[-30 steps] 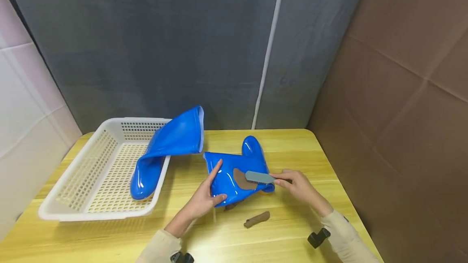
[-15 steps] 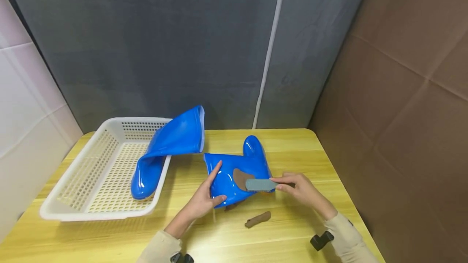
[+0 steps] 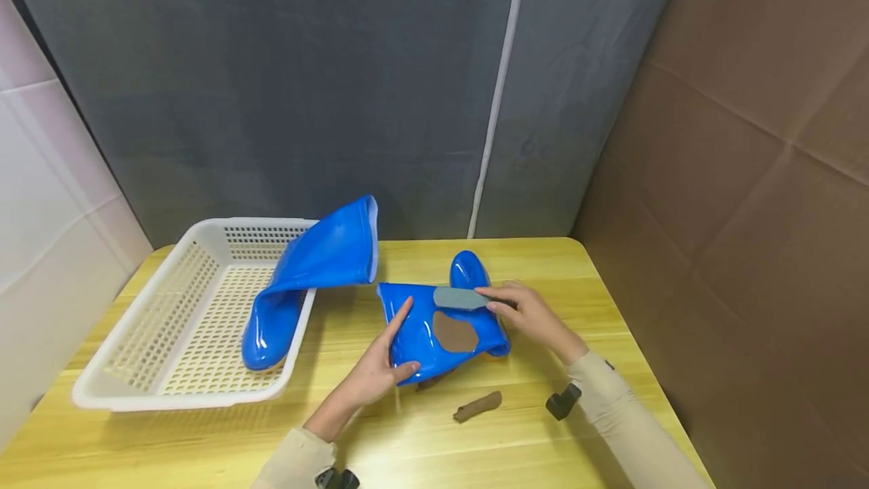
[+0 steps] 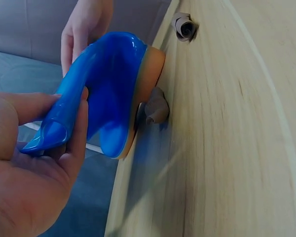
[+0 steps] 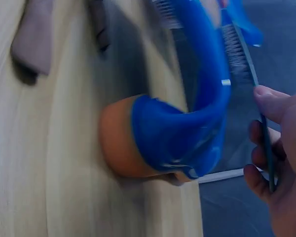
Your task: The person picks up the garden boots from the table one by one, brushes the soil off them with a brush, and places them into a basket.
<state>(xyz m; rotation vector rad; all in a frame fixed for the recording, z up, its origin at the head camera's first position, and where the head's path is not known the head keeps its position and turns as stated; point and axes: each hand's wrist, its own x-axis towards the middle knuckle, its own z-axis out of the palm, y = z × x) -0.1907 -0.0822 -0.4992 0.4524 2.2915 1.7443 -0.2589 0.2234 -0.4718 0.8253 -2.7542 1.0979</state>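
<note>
With right hand (image 3: 535, 315), holds brush (image 3: 459, 298); with left hand (image 3: 373, 370), pinches blue boot (image 3: 418, 323) by its cuff (image 3: 385, 300): likely light, pliable and slick, so best gripped right there.

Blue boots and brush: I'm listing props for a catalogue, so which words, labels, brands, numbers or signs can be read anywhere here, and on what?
None: no text or sign can be read in any view.
Held blue boot, brush, white basket and other boot: no lettering shows.
Pale marks on the held boot in the right wrist view: too blurred to read, perhaps only glare.
</note>
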